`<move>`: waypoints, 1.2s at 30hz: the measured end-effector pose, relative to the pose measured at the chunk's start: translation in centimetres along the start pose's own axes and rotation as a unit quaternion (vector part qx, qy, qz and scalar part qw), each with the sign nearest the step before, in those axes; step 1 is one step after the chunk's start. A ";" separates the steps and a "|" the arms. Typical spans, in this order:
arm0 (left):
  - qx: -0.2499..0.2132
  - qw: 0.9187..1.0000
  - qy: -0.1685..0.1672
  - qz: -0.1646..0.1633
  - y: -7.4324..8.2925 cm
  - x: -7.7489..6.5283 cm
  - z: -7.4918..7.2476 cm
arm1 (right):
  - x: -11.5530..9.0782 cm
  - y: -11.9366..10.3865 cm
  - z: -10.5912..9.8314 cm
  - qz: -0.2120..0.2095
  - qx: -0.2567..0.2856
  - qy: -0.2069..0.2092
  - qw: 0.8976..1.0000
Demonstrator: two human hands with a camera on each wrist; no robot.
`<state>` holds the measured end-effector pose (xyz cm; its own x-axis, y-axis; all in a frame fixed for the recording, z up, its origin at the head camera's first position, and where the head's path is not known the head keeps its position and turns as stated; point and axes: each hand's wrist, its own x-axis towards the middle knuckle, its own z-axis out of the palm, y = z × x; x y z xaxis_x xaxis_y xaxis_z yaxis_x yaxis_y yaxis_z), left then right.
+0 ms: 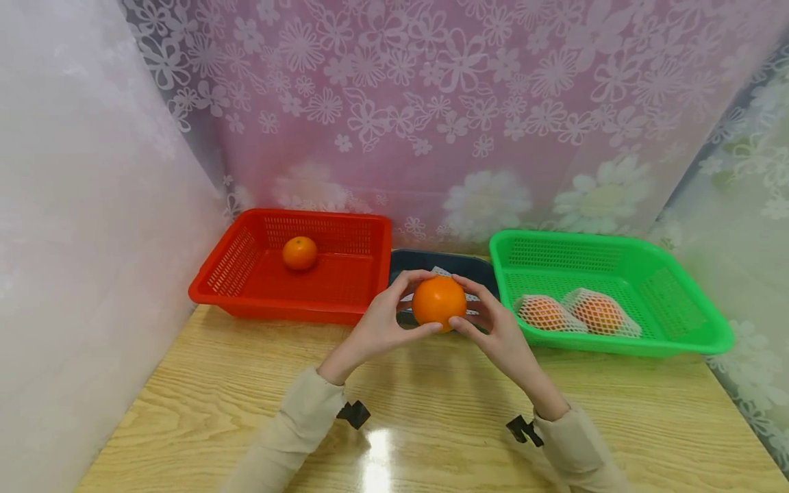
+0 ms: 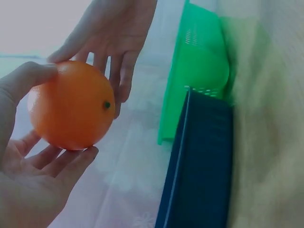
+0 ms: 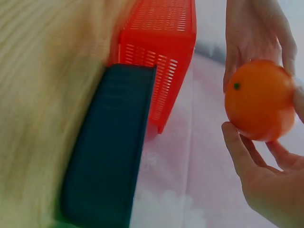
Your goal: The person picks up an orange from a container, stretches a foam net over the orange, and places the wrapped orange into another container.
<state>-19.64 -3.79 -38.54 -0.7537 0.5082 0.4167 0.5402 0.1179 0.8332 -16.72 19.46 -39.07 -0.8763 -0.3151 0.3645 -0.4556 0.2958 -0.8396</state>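
Both hands hold a bare orange (image 1: 440, 300) in the air, in front of a dark blue tray (image 1: 425, 259). The left hand (image 1: 383, 322) grips the fruit from its left side, thumb at the front and fingers behind. From the other side the right hand (image 1: 504, 335) grips it the same way. A small green stem end shows on the orange (image 2: 71, 105) in the left wrist view. White foam netting lies in the dark tray, partly hidden behind the hands and fruit.
At left, a red basket (image 1: 296, 312) has one orange (image 1: 300, 253) inside. To the right stands a green basket (image 1: 672, 301) with two fruits in white foam nets, one net-wrapped fruit (image 1: 596, 313) nearer its middle. All sit on a wooden table (image 1: 246, 383) against a floral curtain.
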 end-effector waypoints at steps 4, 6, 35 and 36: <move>0.006 1.000 -0.014 0.000 -0.6 -0.7 0.6 | -0.5 0.5 0.1 0.019 0.016 -0.019 1.000; 0.010 1.000 -0.028 -0.010 -1.1 -1.3 0.9 | -0.9 0.8 0.2 0.031 0.023 -0.032 0.999; 0.149 0.970 -0.146 -0.124 -4.6 -5.1 3.1 | -3.4 4.8 2.2 0.023 -0.073 -0.156 0.985; 0.151 0.970 -0.144 -0.123 -4.7 -5.1 3.1 | -3.4 4.8 2.2 0.023 -0.074 -0.158 0.984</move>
<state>-17.17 -4.25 -45.67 -0.7610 0.6456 0.0632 0.4750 0.4882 0.7322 -15.58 19.95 -45.21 -0.8145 -0.5563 0.1648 -0.4553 0.4368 -0.7758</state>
